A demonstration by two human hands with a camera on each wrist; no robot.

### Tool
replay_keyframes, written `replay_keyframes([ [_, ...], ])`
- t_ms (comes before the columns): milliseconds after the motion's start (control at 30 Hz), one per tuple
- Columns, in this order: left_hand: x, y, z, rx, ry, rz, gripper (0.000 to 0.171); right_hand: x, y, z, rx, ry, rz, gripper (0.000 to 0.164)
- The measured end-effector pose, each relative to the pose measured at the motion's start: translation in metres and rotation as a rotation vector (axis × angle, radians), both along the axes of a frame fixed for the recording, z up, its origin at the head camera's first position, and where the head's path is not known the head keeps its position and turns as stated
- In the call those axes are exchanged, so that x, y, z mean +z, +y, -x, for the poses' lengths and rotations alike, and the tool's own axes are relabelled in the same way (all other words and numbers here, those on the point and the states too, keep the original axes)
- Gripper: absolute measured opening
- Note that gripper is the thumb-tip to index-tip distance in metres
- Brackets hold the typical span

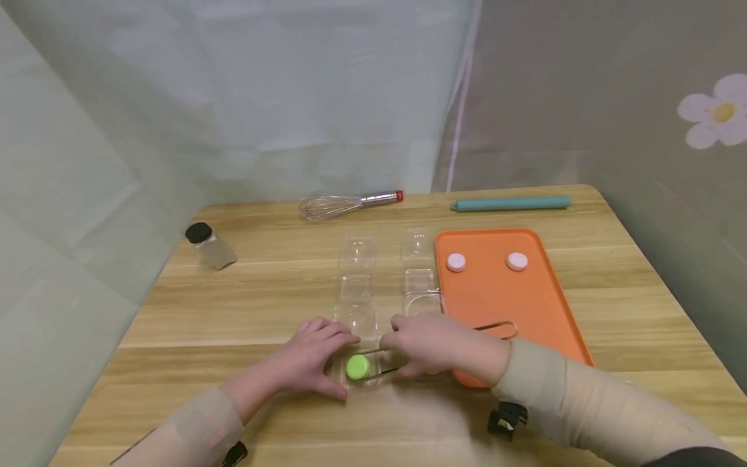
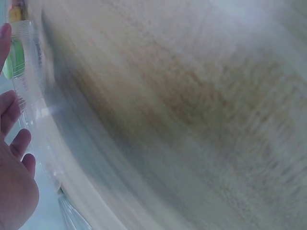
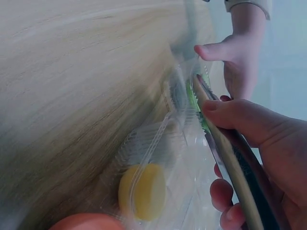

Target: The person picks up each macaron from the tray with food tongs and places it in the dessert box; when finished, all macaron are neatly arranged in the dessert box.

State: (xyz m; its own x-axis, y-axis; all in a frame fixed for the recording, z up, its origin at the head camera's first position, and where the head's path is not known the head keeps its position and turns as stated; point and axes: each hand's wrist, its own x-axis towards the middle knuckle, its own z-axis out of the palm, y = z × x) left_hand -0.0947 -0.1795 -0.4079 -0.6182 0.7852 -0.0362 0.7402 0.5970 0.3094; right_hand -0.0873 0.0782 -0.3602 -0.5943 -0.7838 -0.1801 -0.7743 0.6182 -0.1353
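Note:
My right hand [image 1: 430, 340] grips metal tongs [image 3: 225, 167], whose toothed arms reach left to either side of a green macaron [image 1: 358, 367]. The macaron lies in the near end of a long clear plastic tray [image 1: 355, 285]. At that tray's left side is my left hand [image 1: 309, 357], thumb and fingers spread around the near end; whether it presses the plastic cannot be told. A yellow macaron [image 3: 144, 191] sits in the near end of a second clear tray [image 1: 419, 280], mostly hidden under my right hand in the head view.
An orange tray [image 1: 496, 292] on the right bears two pink macarons [image 1: 517, 261]. Toward the back lie a whisk [image 1: 350, 204] and a teal rolled bar [image 1: 511, 203]. A clear jar with a black lid [image 1: 211, 246] lies tilted at the left.

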Motion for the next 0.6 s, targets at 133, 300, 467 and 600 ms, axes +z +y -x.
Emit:
replay_keyframes([
  [133, -0.0003, -0.0013, -0.0007, 0.002, 0.008, 0.004, 0.085, -0.0004, -0.0023, 0.0, 0.011, 0.015, 0.001, 0.038],
  [300, -0.0011, -0.0018, -0.0009, 0.006, 0.006, 0.007, 0.086, -0.0027, -0.0016, 0.0002, 0.003, 0.012, 0.006, 0.04],
  [467, 0.0002, -0.0012, -0.0005, 0.013, -0.003, 0.01, 0.086, -0.0039, 0.0021, 0.0001, -0.011, -0.007, 0.025, 0.041],
  [600, 0.0017, -0.0011, -0.0007, 0.016, -0.008, 0.018, 0.086, -0.0051, 0.0044, 0.0004, -0.012, -0.01, 0.04, 0.042],
])
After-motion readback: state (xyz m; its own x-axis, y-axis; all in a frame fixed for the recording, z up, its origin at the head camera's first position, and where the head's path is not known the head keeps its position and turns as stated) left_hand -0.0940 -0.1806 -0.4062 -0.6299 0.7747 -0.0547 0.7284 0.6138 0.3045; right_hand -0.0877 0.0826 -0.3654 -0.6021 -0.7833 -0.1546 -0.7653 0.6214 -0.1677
